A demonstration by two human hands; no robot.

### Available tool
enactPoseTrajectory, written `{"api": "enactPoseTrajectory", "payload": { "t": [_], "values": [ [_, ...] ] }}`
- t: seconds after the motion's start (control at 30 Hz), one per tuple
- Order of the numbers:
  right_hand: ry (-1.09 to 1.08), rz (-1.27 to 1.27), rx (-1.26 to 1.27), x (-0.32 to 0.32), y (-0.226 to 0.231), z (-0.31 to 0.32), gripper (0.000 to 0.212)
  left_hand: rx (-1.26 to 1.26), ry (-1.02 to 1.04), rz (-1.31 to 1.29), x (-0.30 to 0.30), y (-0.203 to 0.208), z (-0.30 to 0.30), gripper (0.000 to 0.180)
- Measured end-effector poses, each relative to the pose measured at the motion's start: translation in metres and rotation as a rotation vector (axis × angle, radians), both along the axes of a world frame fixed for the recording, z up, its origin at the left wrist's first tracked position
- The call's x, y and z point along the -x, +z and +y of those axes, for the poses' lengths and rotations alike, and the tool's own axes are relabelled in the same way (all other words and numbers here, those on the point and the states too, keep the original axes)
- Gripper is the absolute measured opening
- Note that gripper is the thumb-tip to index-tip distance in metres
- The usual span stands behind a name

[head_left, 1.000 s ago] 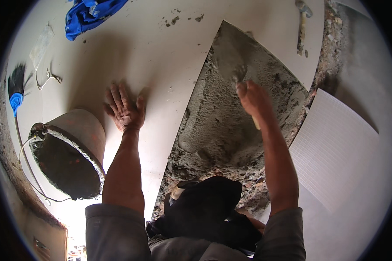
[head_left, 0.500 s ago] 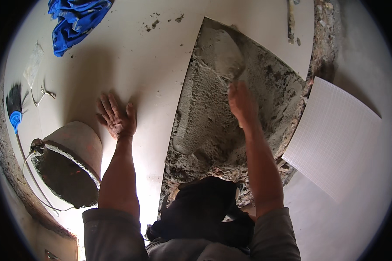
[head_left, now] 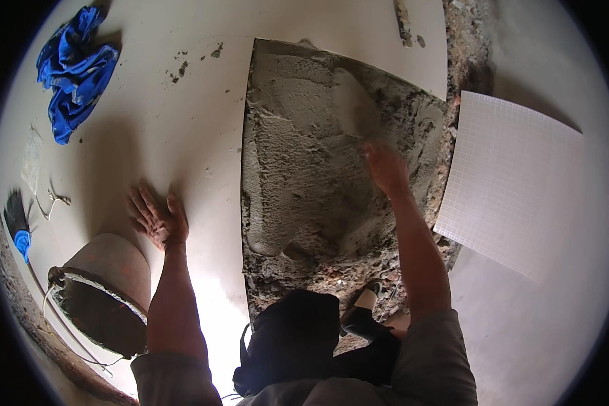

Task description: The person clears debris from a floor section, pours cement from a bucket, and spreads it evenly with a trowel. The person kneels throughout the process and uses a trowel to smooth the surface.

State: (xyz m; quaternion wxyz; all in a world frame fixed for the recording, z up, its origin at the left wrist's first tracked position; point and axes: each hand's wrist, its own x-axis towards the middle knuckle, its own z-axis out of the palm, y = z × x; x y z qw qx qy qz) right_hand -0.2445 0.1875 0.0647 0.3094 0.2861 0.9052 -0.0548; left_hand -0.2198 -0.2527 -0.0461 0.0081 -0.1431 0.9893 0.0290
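I see the right hand [head_left: 387,169] closed round a trowel [head_left: 355,105] pointing far-left over mortar [head_left: 291,169]; left hand [head_left: 159,219] splayed, well apart.

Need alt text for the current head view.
A person's right hand holds a trowel on grey mortar; the left hand rests, fingers spread, on the pale floor near a bucket. Blue cloth lies upper left, a gridded white panel right.

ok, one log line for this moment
left hand: spread on pale floor | right hand: gripping trowel over grey mortar | bucket: near left hand
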Motion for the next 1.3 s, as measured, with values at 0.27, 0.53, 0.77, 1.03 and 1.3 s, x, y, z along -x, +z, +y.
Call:
{"api": "enactPoseTrajectory", "payload": {
  "t": [0.27,0.53,0.77,1.03,1.3],
  "values": [
    [0.03,0.041,0.035,-0.119,0.042,0.03,0.039,0.035,0.032,-0.039,0.001,-0.004,0.001,0.072],
    [0.649,0.249,-0.108,-0.19,-0.001,0.088,0.039,0.039,0.012,0.023,-0.003,-0.012,-0.004,0.074],
    [0.212,0.105,-0.275,-0.062,0.001,0.122,0.039,0.052,-0.004,0.054,-0.003,-0.013,-0.005,0.071],
    [-0.9,0.337,0.449,-0.076,0.019,0.074,0.038,0.064,-0.01,0.032,0.001,-0.001,0.003,0.071],
    [-0.519,0.445,0.537,-0.023,-0.043,-0.004,0.035,0.017,0.001,0.003,0.002,0.005,0.007,0.073]
  ]
}}
